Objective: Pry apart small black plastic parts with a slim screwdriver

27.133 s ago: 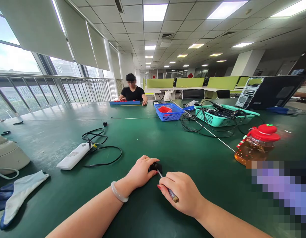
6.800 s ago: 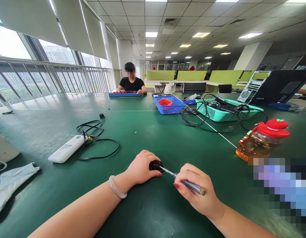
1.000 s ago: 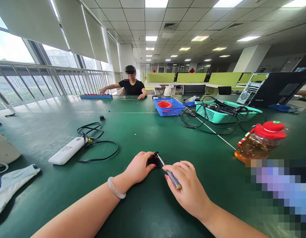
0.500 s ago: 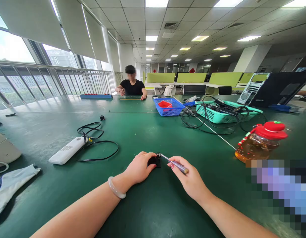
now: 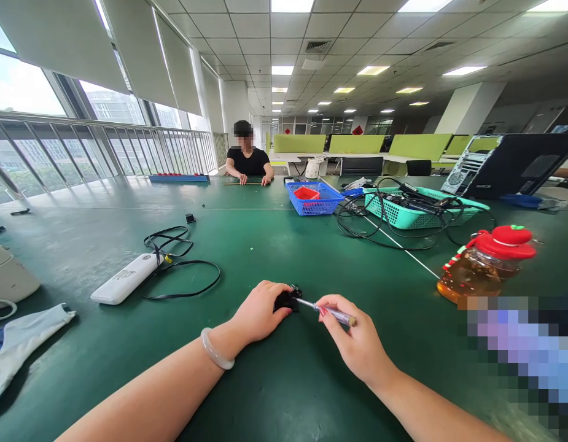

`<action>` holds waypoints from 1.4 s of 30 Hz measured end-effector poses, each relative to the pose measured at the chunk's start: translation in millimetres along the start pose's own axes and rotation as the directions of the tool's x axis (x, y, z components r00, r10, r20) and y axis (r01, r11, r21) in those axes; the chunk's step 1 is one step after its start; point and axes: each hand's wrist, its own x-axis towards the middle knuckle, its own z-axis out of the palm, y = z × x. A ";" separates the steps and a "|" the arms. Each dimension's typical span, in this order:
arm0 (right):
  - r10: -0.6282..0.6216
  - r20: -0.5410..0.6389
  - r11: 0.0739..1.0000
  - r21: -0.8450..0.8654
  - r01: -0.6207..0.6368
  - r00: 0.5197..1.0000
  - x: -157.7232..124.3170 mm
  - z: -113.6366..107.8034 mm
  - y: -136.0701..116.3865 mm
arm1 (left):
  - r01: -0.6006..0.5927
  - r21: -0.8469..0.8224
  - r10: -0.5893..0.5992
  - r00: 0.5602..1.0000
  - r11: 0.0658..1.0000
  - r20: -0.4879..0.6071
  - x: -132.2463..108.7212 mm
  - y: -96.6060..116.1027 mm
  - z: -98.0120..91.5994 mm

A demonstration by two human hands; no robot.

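Note:
My left hand (image 5: 260, 312) is closed around a small black part (image 5: 289, 301) on the green table, thumb on the near side and fingers on the far side. Part of that piece is hidden under the hand, and its exact kind is not clear. In my right hand (image 5: 357, 344) is a screwdriver (image 5: 339, 316) with a clear purplish handle and a thin metal shaft, gripped between thumb and fingers. The shaft points left, and its tip meets the right side of the black part.
A white power strip (image 5: 127, 279) with a black cord lies left; a cloth (image 5: 26, 344) is nearer. A blue basket (image 5: 315, 207), a teal basket (image 5: 394, 215) with cables and a red-lidded jar (image 5: 479, 273) stand right. Across the table sits a person (image 5: 248, 161).
The screwdriver has shifted slightly right and toward me, its tip now lower on the black part and its shaft flatter. The black part has turned a little. The person opposite brought their hands closer together.

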 end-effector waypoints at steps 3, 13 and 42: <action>-0.064 0.002 0.996 -0.066 0.064 0.998 -1.0 0.0 -2.4 | 0.004 -0.006 -0.003 1.000 1.000 0.019 0.0 1.2 -0.5; -0.051 -0.056 0.993 -0.109 0.044 0.997 -2.0 -2.8 -4.2 | 0.004 -0.024 -0.003 1.000 1.000 0.018 -0.1 0.1 0.2; -0.127 0.135 0.971 -0.184 0.150 0.983 -5.7 -2.1 -10.7 | 0.021 -0.018 -0.020 0.999 1.000 0.048 0.9 1.5 -1.1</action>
